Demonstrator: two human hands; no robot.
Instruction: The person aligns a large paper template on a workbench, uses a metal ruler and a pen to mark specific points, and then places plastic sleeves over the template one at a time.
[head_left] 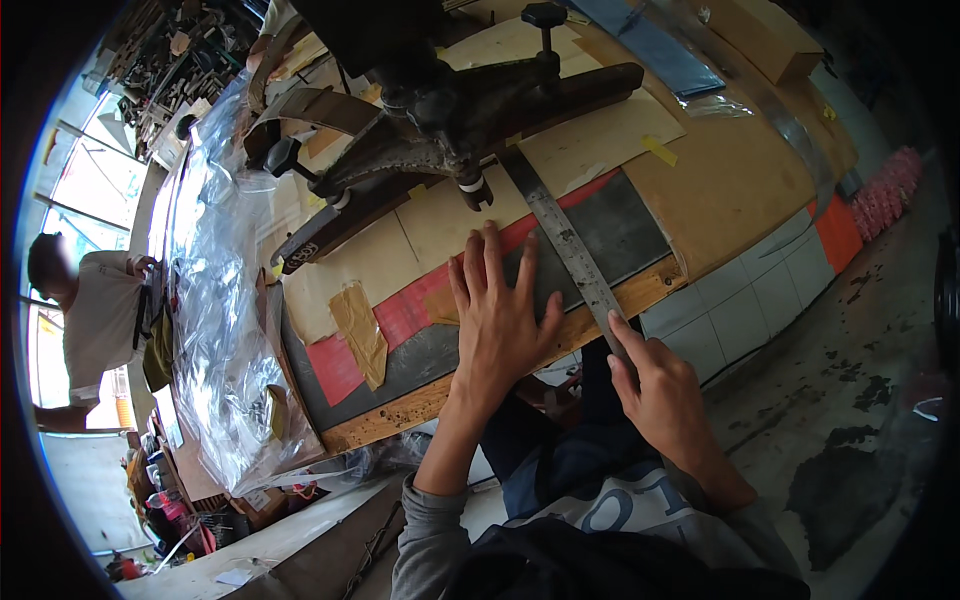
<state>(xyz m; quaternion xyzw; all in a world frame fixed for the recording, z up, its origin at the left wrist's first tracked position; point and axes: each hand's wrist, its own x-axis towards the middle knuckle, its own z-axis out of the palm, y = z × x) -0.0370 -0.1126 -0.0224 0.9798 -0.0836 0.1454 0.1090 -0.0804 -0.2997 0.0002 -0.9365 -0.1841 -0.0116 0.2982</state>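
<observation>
My left hand [498, 325] lies flat near the front of the workbench, fingers spread over a red strip [415, 305] and the dark sheet [425, 352] beneath it. In my right hand [660, 395] is the near end of a long steel ruler [572, 248], held between thumb and fingers. The ruler runs slantwise across the dark sheet and the red strip, its far end beside the black metal machine [430, 130]. A small pronged tip [477, 194] on that machine hangs just beyond my left fingertips. Brown tape [358, 325] crosses the red strip on the left.
Crumpled clear plastic [225, 340] covers the bench's left side. A wooden edge [385, 425] borders the front. Tan board [740, 200] and a blue plastic-wrapped packet [650, 50] lie to the right. Another person [105, 310] stands far left. A pink bundle [888, 190] is at far right.
</observation>
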